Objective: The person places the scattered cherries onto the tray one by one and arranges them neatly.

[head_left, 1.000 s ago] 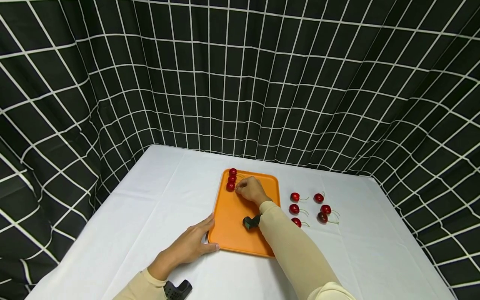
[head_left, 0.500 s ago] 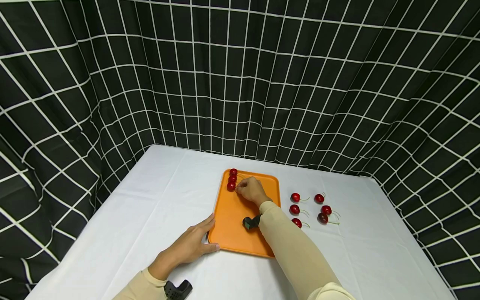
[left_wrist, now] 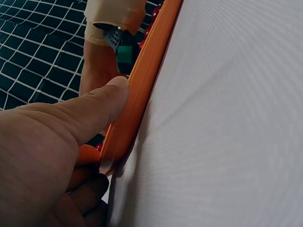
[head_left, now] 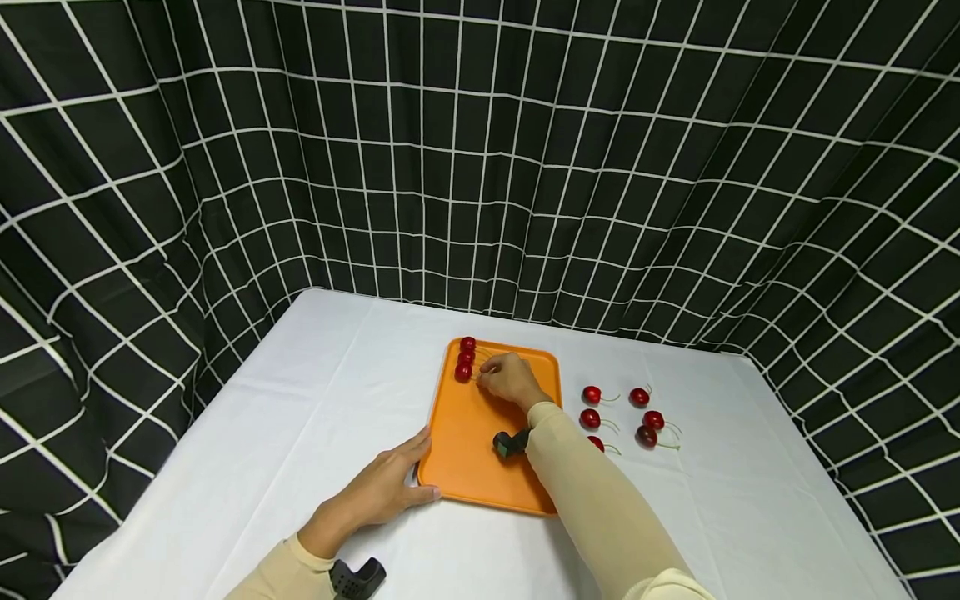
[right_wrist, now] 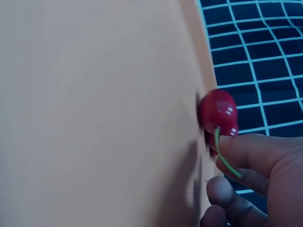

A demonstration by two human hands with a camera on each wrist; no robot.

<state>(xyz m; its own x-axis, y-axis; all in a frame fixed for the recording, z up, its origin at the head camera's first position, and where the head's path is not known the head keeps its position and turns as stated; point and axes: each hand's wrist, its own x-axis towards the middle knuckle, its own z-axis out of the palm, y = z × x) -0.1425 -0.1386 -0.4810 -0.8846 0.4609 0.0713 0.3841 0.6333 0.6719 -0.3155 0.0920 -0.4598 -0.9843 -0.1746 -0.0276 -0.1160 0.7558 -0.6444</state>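
Observation:
Several cherries with thin stems are in view. Three of them stand in a column along the left rim of an orange tray (head_left: 480, 442), the nearest being a red cherry (head_left: 463, 372). My right hand (head_left: 508, 377) is just right of that cherry, over the tray. In the right wrist view the green stem (right_wrist: 222, 153) of the nearest cherry (right_wrist: 218, 109) runs across in front of my fingers, its end free, with thumb and fingertips apart. My left hand (head_left: 382, 487) holds the tray's near left corner, thumb (left_wrist: 102, 106) against the front rim and fingers along the left side.
Right of the tray, more cherries lie on the white tablecloth (head_left: 322, 400), among them a bright red cherry (head_left: 592, 394) and a dark cherry (head_left: 647, 436). My right sleeve (head_left: 600, 500) partly covers one. A black gridded curtain (head_left: 480, 167) hangs behind and beside the table.
My right hand has drawn slightly right, away from the nearest cherry in the column, which stays in place with its stem showing. The left hand and tray look unmoved.

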